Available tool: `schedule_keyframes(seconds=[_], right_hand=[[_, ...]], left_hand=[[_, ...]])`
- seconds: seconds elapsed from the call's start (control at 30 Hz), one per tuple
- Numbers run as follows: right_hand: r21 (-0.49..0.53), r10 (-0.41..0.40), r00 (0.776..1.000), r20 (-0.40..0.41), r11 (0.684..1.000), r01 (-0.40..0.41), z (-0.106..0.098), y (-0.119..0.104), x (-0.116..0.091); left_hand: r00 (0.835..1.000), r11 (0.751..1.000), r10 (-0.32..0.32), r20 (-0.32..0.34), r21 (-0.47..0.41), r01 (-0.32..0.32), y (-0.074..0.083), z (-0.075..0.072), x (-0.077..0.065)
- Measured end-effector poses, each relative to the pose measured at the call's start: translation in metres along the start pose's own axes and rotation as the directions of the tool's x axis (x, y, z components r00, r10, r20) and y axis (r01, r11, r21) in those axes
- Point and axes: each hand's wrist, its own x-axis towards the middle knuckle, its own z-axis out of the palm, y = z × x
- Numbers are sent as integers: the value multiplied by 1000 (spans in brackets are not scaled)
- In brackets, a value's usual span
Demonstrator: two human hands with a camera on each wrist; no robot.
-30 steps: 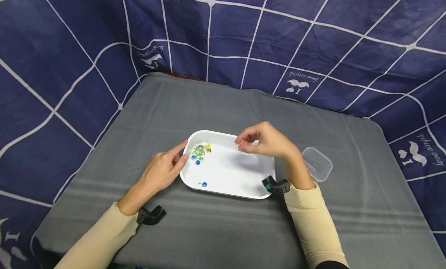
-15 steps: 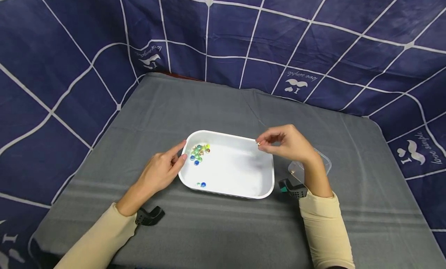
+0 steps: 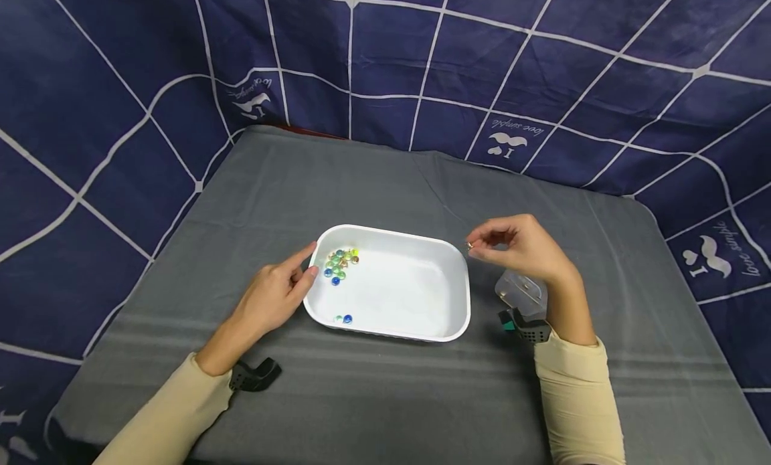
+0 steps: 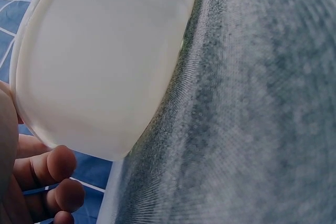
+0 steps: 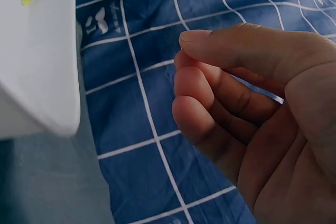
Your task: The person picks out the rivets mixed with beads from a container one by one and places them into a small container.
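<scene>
In the head view a white tray (image 3: 397, 298) lies on the table, with a cluster of coloured glass beads (image 3: 337, 267) at its left end. Two more beads, one blue bead (image 3: 347, 319) and a pale green one, lie near its front edge. My left hand (image 3: 276, 288) touches the tray's left rim with extended index finger and thumb. Past the right rim my right hand (image 3: 518, 245) pinches a small gold-coloured piece (image 3: 470, 246), too small to tell its kind. That piece is hidden in the right wrist view. Below the right hand sits a clear plastic box (image 3: 519, 292).
A few small gold-coloured bits show in the clear box, which the right wrist partly hides. A grey cloth (image 3: 361, 398) covers the table. Behind it and at both sides hangs a blue curtain (image 3: 385, 63) with white grid lines.
My right hand has moved right with the gold-coloured piece, from above the tray to beyond its right rim, near the clear box. The left hand stays at the tray's left rim.
</scene>
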Motion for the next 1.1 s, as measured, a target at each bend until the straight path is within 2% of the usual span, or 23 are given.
schedule_keyframes(seconds=[0.37, 0.7, 0.93, 1.1], right_hand=[[-36, 31, 997, -65, 999, -33, -21, 11, -18], [-14, 72, 989, -128, 997, -74, -37, 19, -31], [18, 90, 989, -121, 996, -89, -47, 31, -37], [91, 133, 989, -66, 988, -126, -55, 41, -44]], left_hand=[[999, 999, 32, -23, -17, -33, -2, 0, 0], [999, 999, 45, -31, -16, -45, -2, 1, 0], [998, 999, 48, -32, -10, -48, -2, 1, 0], [999, 999, 45, -28, -9, -46, -2, 1, 0]])
